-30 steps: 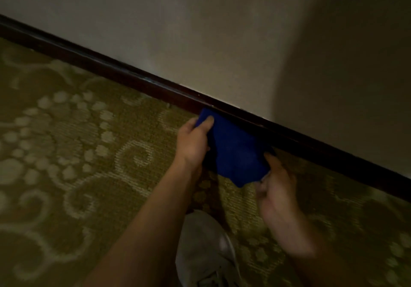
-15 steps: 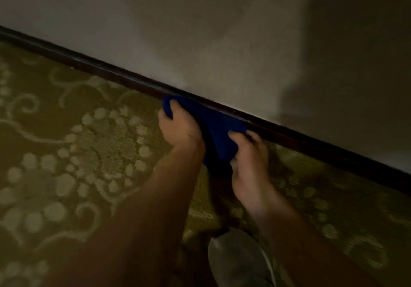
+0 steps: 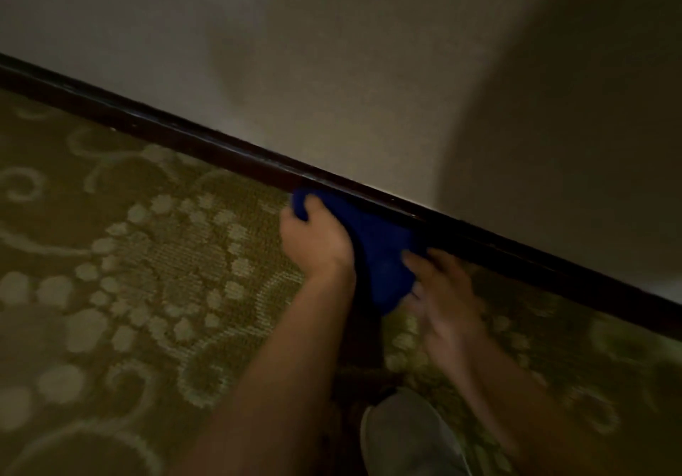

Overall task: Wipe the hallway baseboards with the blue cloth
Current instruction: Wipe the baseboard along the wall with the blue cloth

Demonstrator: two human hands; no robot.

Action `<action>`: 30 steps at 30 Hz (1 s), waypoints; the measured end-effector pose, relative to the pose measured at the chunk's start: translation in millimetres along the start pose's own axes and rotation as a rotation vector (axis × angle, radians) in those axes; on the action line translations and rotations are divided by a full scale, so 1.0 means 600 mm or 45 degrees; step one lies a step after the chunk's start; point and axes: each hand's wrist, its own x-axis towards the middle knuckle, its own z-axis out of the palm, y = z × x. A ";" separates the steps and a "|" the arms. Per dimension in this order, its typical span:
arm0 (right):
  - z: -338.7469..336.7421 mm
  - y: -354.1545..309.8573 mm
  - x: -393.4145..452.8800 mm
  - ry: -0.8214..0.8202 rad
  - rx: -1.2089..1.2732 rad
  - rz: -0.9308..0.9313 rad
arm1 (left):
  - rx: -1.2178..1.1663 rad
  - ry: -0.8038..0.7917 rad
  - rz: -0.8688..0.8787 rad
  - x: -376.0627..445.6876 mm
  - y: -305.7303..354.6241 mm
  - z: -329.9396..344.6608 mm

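Our left hand [image 3: 317, 239] grips the blue cloth [image 3: 376, 250] against the dark baseboard [image 3: 206, 143]; our right hand [image 3: 443, 291] (blurred) touches the cloth's lower edge, grip unclear.

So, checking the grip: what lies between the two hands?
In the head view, the blue cloth spans between the left hand and right hand, against the baseboard.
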 end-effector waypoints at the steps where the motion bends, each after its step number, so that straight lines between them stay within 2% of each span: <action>1: 0.022 0.004 -0.005 -0.091 -0.054 -0.013 | -0.010 0.012 -0.044 0.022 0.013 -0.014; 4: 0.072 0.006 -0.014 -0.210 -0.136 -0.028 | 0.015 -0.135 -0.171 0.082 0.056 -0.033; 7: 0.090 -0.003 -0.020 -0.205 -0.020 0.004 | 0.112 -0.222 -0.108 0.092 0.074 -0.028; 11: 0.062 -0.009 -0.022 -0.042 -0.004 -0.068 | 0.233 -0.169 0.104 0.054 0.053 -0.009; 13: 0.033 -0.008 -0.015 0.122 -0.008 -0.084 | 0.437 -0.187 0.251 0.021 0.030 0.007; 15: 0.006 -0.002 -0.007 0.274 0.015 -0.056 | 0.779 -0.356 0.394 -0.018 0.003 0.021; 17: -0.009 0.008 -0.003 0.362 0.029 0.034 | 0.924 -0.542 0.395 -0.033 -0.016 0.027; 18: -0.012 0.013 -0.004 0.366 0.015 0.063 | 0.879 -0.506 0.347 -0.026 -0.014 0.025; 19: -0.011 0.018 -0.003 0.322 0.004 0.058 | 0.774 -0.376 0.284 -0.008 -0.006 0.022; 21: 0.011 0.013 -0.009 0.124 0.018 -0.014 | 0.522 -0.066 0.193 0.026 0.020 0.011; 23: 0.036 -0.001 -0.016 -0.019 -0.044 -0.084 | 0.423 0.063 0.207 0.041 0.038 0.012; 26: 0.037 -0.025 -0.014 -0.009 -0.100 -0.110 | 0.505 0.090 0.351 0.022 0.032 0.030; 28: 0.010 -0.040 -0.005 0.139 -0.023 -0.108 | 0.621 0.024 0.416 -0.007 0.015 0.040; 30: -0.026 -0.048 0.002 0.340 0.060 -0.125 | 0.889 -0.165 0.562 -0.046 -0.006 0.045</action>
